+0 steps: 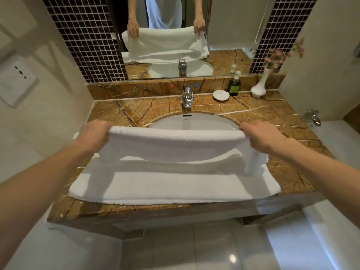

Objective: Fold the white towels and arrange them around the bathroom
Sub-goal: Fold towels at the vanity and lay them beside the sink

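A white towel (171, 184) lies across the front of the brown marble counter (272, 114), over the near rim of the white sink (194, 122). Its far part is lifted in a fold above the rest. My left hand (93, 133) grips the left end of that raised fold. My right hand (261, 135) grips the right end, where a corner of towel hangs down. The mirror (167, 45) reflects both hands and the towel.
A chrome tap (187, 97) stands behind the sink. At the back right are a white soap dish (221, 95), a green pump bottle (234, 84) and a white vase with pink flowers (260, 86). Walls close in on both sides. Glossy floor tiles lie below the counter.
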